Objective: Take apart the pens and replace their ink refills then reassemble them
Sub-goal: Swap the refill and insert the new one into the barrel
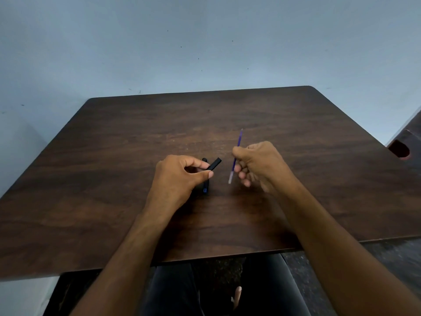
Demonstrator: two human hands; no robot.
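Pens lie apart at the frame's centre: the left hand [176, 179] pinches a short black tubular pen piece [214, 164] in a closed grip, over another black pen part [205, 184] on the dark wooden table [114, 156]. Just right, the right hand [257, 165] grips a thin blue ink refill [235, 156], tip toward the upper frame.

Above the wooden table [114, 167], the left hand [180, 179] pinches a black pen barrel [215, 164]; the right hand [257, 165] holds a blue refill [237, 151].
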